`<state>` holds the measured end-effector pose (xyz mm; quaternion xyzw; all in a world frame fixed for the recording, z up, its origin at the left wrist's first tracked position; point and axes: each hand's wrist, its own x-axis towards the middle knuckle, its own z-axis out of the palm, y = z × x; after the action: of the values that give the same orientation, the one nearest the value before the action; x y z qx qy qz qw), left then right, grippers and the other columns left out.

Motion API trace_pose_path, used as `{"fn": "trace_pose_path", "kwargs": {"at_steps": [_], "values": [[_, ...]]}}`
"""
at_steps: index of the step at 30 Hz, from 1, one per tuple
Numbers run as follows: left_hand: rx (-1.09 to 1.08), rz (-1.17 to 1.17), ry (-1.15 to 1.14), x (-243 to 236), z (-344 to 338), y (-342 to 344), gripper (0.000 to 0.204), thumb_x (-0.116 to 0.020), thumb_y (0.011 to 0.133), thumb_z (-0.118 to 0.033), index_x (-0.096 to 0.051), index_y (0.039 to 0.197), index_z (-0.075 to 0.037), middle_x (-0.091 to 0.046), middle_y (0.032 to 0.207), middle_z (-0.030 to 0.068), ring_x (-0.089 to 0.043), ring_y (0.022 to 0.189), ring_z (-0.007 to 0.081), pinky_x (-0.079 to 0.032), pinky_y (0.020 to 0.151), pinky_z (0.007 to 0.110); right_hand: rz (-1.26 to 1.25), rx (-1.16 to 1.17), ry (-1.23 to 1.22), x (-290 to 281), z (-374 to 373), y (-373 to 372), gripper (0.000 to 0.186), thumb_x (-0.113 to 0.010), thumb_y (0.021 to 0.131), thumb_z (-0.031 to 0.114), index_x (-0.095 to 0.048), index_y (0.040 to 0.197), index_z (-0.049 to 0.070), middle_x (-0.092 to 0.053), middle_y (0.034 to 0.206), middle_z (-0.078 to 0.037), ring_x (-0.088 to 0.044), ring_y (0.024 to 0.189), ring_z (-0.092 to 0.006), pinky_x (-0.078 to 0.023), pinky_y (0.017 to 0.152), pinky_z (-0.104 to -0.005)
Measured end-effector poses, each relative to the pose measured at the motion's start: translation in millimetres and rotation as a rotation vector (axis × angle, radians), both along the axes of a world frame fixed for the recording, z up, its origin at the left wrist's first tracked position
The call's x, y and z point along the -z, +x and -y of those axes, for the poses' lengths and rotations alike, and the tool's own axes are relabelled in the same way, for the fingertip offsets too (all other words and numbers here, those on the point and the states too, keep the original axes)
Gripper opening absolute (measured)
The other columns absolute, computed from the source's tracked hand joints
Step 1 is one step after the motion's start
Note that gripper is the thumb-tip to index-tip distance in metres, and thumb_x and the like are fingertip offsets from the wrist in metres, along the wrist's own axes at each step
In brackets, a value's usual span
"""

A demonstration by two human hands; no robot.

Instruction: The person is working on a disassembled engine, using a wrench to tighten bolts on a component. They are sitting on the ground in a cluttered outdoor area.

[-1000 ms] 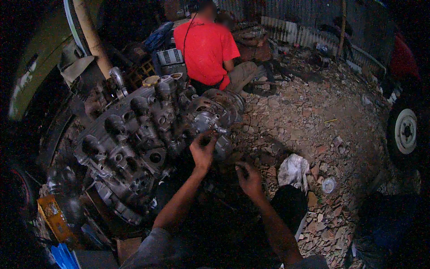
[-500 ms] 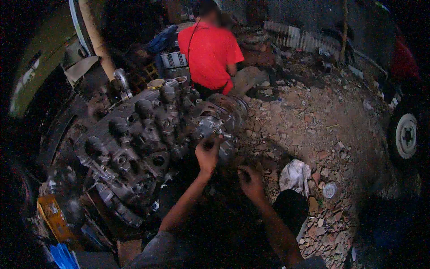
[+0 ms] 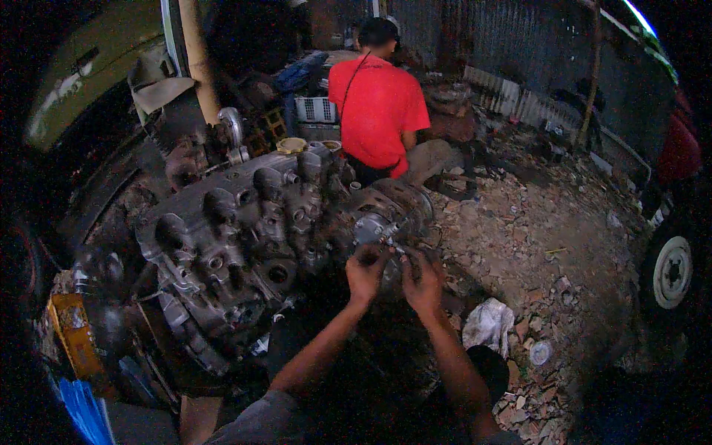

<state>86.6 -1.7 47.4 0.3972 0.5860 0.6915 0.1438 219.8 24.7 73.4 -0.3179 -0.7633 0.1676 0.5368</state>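
Observation:
A large, dirty grey metal engine (image 3: 245, 215) stretches across the left and middle. At its right end a lighter metal housing (image 3: 373, 229) sits beside a round, rusty drum-like part (image 3: 397, 202). Just below that housing, my left hand (image 3: 366, 274) has its fingers curled and pinched together. My right hand (image 3: 423, 280) is close beside it, thumb and fingers also drawn into a pinch. A small, pale metal piece (image 3: 398, 249) shows between the two sets of fingertips, too small and dim to name. What each hand grips is partly hidden by the fingers.
A person in a red shirt (image 3: 378, 107) sits beyond the engine with their back turned. A white cloth or bag (image 3: 489, 325) and a round clear lid (image 3: 541, 352) lie on the rubble at right. A vehicle wheel (image 3: 673, 272) stands far right; a yellow metal piece (image 3: 74, 341) lies left.
My right hand has come up and left, from hanging apart to beside my left hand, its fingers now pinched. My left hand stays by the housing. The whole view has shifted slightly.

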Motion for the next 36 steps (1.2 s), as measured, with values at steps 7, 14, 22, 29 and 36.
{"fn": "trace_pose_path", "kwargs": {"at_steps": [7,14,22,29,36], "values": [[-0.052,-0.11,0.1,13.0,-4.5,1.0,0.018,-0.073,0.077,-0.011,-0.067,0.089,0.002,-0.067,0.085,0.0086,-0.061,0.075,0.0141,-0.048,0.071,0.027,0.152,0.018,0.17,13.9,-10.6,-7.4,0.025,-0.063,0.08,0.011,-0.063,0.105,0.008,-0.054,0.109,-0.017,-0.053,0.101,-0.0359,-0.044,0.084,-0.0441],[-0.068,-0.025,0.009,-5.4,2.8,11.8,0.021,-0.07,0.08,-0.012,-0.066,0.094,0.003,-0.067,0.088,0.0109,-0.062,0.081,0.0153,-0.048,0.075,0.03,0.205,-0.01,0.215,14.6,-21.8,-8.0,0.03,-0.064,0.078,0.009,-0.064,0.108,0.012,-0.054,0.106,-0.016,-0.053,0.098,-0.0353,-0.044,0.085,-0.0438],[-0.061,0.106,0.097,0.6,0.6,11.9,0.018,-0.07,0.076,-0.005,-0.065,0.091,0.002,-0.067,0.088,0.0078,-0.06,0.082,0.0133,-0.047,0.078,0.027,0.34,-0.091,0.291,15.5,-39.8,-7.0,0.037,-0.066,0.071,0.005,-0.066,0.107,0.015,-0.056,0.106,-0.012,-0.054,0.096,-0.0332,-0.046,0.083,-0.0422],[-0.009,0.188,-0.007,-2.2,-0.4,4.3,0.022,-0.073,0.074,-0.009,-0.066,0.093,0.002,-0.068,0.088,0.0081,-0.061,0.081,0.014,-0.048,0.077,0.027,0.405,-0.069,0.362,11.8,-42.7,-4.4,0.037,-0.067,0.071,0.005,-0.064,0.107,0.014,-0.057,0.108,-0.012,-0.054,0.102,-0.0333,-0.048,0.084,-0.0421],[-0.037,-0.096,-0.125,-17.5,6.7,4.7,0.027,-0.073,0.076,-0.015,-0.068,0.095,0.002,-0.07,0.088,0.0133,-0.066,0.078,0.0174,-0.05,0.074,0.029,0.23,-0.153,0.198,20.3,-38.8,0.2,0.034,-0.067,0.076,0.007,-0.062,0.109,0.01,-0.057,0.111,-0.013,-0.054,0.105,-0.0336,-0.046,0.088,-0.0417]]}}
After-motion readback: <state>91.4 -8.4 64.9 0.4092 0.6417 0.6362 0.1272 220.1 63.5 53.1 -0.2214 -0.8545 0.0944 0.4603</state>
